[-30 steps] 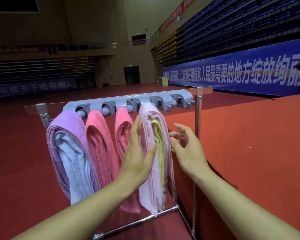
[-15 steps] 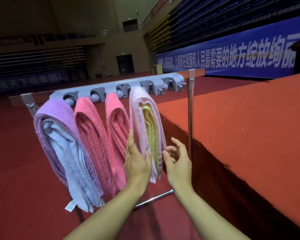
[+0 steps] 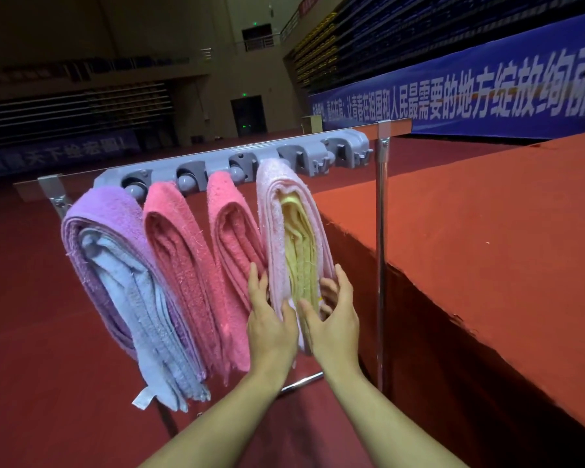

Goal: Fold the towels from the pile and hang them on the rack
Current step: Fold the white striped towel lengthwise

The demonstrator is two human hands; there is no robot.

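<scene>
Both my hands are at the lower end of the pale pink towel (image 3: 277, 231), the rightmost of four on the rack (image 3: 382, 204). My left hand (image 3: 271, 327) lies flat against its left face, fingers straight and pointing up, thumb across the front edge; this grip is apart, pressing, not clamped. My right hand (image 3: 335, 319) cups the towel's right side, fingers loosely spread and slightly bent behind the fabric, thumb on the front near the yellow towel (image 3: 299, 244) folded inside; also apart, touching, not pinching. The two hands sandwich the hanging bundle between them.

Left of it hang a pink towel (image 3: 230, 238), then a coral towel (image 3: 176, 251), then a purple towel (image 3: 108, 217) with a light blue towel (image 3: 129, 298) folded inside, its white tag (image 3: 144, 398) dangling at the bottom. All hang from the grey holder bar (image 3: 217, 160) across the top of the chrome frame. Just right of the rack is a red-covered surface (image 3: 470, 231). Floor (image 3: 31, 298) is dark red. Blue banner (image 3: 487, 96) with white characters runs along the stands behind.
</scene>
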